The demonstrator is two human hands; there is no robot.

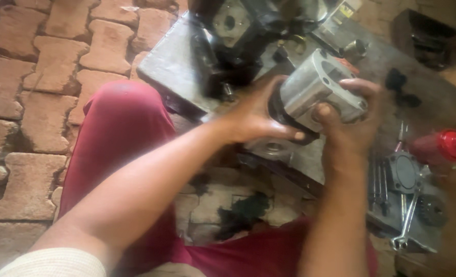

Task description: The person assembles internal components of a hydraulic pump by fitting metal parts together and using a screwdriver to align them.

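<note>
A grey metal housing [318, 90] is gripped at centre frame, fingers of the left hand [253, 115] and right hand [353, 125] clamped on it; loose parts [407, 174] remain unfitted at lower right.

Your own person, as seen from the head camera:

- Left hand [253, 115]: bare, no glove, ring or watch showing; dark grime on the fingers.
- Right hand [348, 120]: bare likewise, with no band at the wrist.
- Forearms: both uncovered from wrist to near the elbow.
- Left sleeve [53, 262]: a pale, cream-coloured ribbed cuff or hem, showing only at the bottom edge of the view.
- Trousers [123, 133]: dark red cloth, plain, no pattern or visible seams; they cover both of your legs, one at the left, one along the bottom.
</note>
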